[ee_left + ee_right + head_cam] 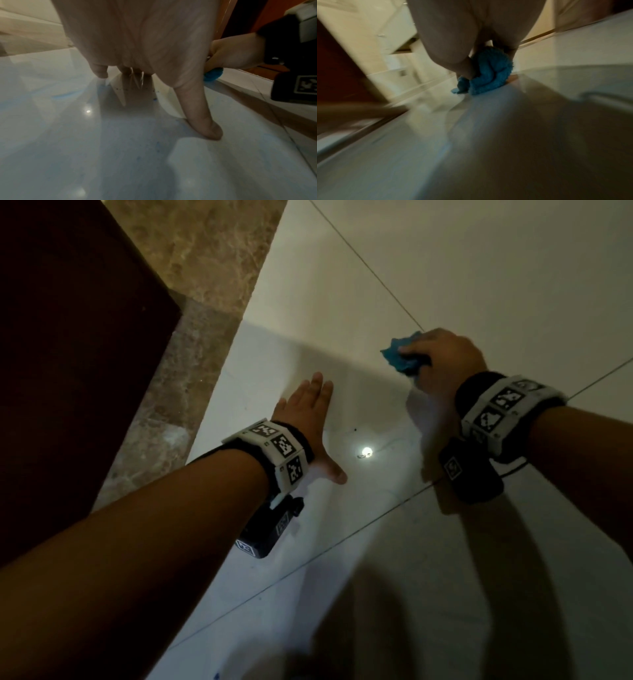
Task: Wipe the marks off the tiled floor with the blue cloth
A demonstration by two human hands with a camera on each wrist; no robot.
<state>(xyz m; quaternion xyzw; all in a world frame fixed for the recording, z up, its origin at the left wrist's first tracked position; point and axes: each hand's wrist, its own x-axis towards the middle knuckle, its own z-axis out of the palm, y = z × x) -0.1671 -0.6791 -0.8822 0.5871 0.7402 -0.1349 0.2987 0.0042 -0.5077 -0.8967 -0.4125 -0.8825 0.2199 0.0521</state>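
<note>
My right hand grips a bunched blue cloth and presses it on the glossy white tiled floor at the far right. The right wrist view is blurred and shows the cloth wadded under my fingers on the tile. My left hand lies flat on the floor with straight fingers and the thumb spread to the side. Faint blue smears and small blue specks mark the tile around that hand. The cloth and right hand show at the right of the left wrist view.
A dark wooden panel stands at the left beside a brown marble strip that borders the white tiles. A lamp's bright reflection sits between my hands, with small dark specks near it. Grout lines cross the floor.
</note>
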